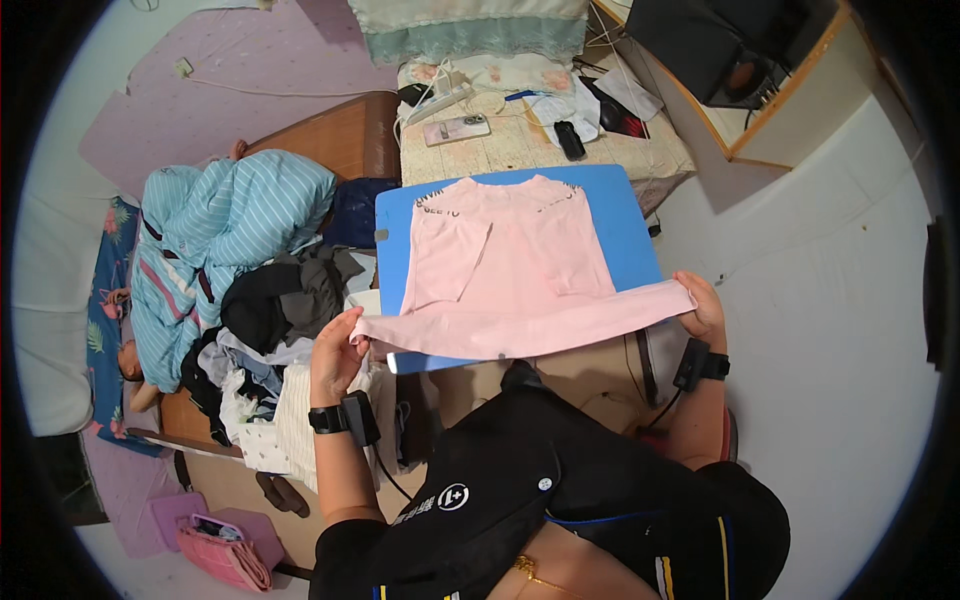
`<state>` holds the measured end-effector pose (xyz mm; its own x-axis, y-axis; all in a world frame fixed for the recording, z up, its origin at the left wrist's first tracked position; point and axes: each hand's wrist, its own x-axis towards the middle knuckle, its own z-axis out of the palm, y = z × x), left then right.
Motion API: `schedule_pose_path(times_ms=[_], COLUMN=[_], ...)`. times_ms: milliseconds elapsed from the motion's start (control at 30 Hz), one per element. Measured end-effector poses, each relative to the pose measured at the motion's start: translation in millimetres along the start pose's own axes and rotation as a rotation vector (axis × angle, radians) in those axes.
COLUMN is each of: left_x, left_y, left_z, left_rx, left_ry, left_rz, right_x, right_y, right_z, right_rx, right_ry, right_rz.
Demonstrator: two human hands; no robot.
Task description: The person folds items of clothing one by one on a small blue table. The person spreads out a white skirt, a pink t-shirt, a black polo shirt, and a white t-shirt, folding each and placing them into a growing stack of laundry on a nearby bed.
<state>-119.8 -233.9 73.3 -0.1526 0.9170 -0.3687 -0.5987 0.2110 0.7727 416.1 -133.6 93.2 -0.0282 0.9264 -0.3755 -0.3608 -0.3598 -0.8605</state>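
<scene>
Pink shirt (520,250) between left hand (336,352) and right hand (706,308), each pinching one lower end

The left hand (335,352) and the right hand (703,305) grip opposite ends of a pink shirt's (520,255) bottom band, stretching it between them over the near edge of the blue tabletop (625,225). Beyond the hands, the shirt's body lies flat, its collar farthest off. Farther past them, a phone (456,129) rests on a floral cloth (425,165). Left of the left hand lies a heap of clothes (262,305), with a striped blanket (240,200) beyond it.
</scene>
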Motion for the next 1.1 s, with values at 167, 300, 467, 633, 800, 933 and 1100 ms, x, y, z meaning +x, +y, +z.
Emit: schedule_pose_path(times_ms=[167,300,467,633,800,933,1100], left_x=[87,167,269,327,307,267,229], left_y=[15,27,19,-20,-58,-80,-78], left_z=[11,25,75,68,-2,-5,19], left_rx=[-0.168,-0.287,-0.428,0.328,0.807,0.940,1.111], left_ry=[0.033,0.024,0.060,0.321,0.486,0.456,0.320], left_rz=[-0.065,-0.107,0.011,0.098,0.180,0.153,-0.026], right_x=[102,191,291,314,315,282,236], right_y=[-14,-29,-18,3,26,61,56], right_z=[-10,-13,-7,10,-33,-56,-29], right_rx=[0.228,0.266,0.607,0.345,-0.618,-0.902,-0.773], right_ry=[-0.061,-0.086,0.032,0.090,0.190,0.328,0.108], right_rz=[0.024,0.097,0.085,0.129,-0.036,-0.139,0.249])
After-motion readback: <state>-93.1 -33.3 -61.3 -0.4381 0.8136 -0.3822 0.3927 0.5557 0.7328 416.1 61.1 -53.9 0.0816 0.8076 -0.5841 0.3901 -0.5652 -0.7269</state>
